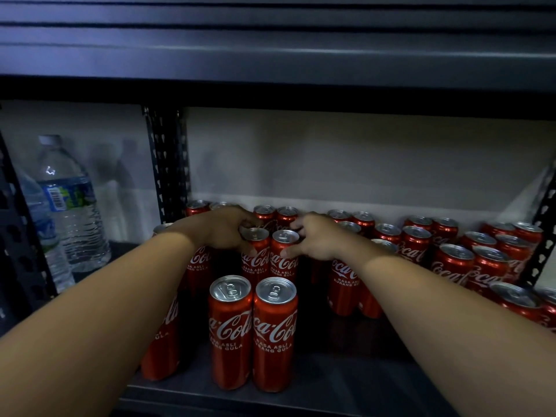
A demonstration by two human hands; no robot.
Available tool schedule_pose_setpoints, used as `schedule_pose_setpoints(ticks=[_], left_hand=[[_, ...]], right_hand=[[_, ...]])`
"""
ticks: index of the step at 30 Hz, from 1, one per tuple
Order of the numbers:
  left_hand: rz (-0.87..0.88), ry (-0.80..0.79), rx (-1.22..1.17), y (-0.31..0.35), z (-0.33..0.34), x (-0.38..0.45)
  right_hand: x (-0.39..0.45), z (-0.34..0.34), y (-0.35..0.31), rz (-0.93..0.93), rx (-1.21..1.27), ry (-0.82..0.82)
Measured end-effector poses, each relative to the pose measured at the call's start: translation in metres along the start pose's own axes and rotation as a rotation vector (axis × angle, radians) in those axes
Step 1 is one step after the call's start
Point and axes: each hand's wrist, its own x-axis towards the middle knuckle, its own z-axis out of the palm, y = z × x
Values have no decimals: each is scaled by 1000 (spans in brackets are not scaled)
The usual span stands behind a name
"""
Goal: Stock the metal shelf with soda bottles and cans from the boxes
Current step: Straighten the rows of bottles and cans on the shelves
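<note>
Cans crowd the metal shelf [301, 395] at mid-frame, slim red ones standing in loose pairs. The left hand [224, 228] curls round one can [255, 254], and the right hand [313, 237] grips its neighbour [284, 255], both just behind the front pair [252, 332]. Tall and narrow, these would tip easily, I reckon: a forearm brushing the front pair could knock them off the edge. Water bottles [69, 203] stand at the left of the frame.
</note>
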Motion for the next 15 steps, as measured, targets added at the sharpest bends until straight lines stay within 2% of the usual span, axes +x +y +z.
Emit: schedule_pose_setpoints(ticks=[4,10,12,15], left_hand=[[-39,53,-100,-7,1,-6],[51,236,-65,13,-2,-44],[50,213,-153,19,-3,-60],[33,99,-306,28,-4,-88]], right_hand=[[-13,-8,4,29,46,-14],[-44,-18,2,-27,114,-1],[-54,-15,-3,-64,133,-2],[-72,-9,-17,-83,237,-63]])
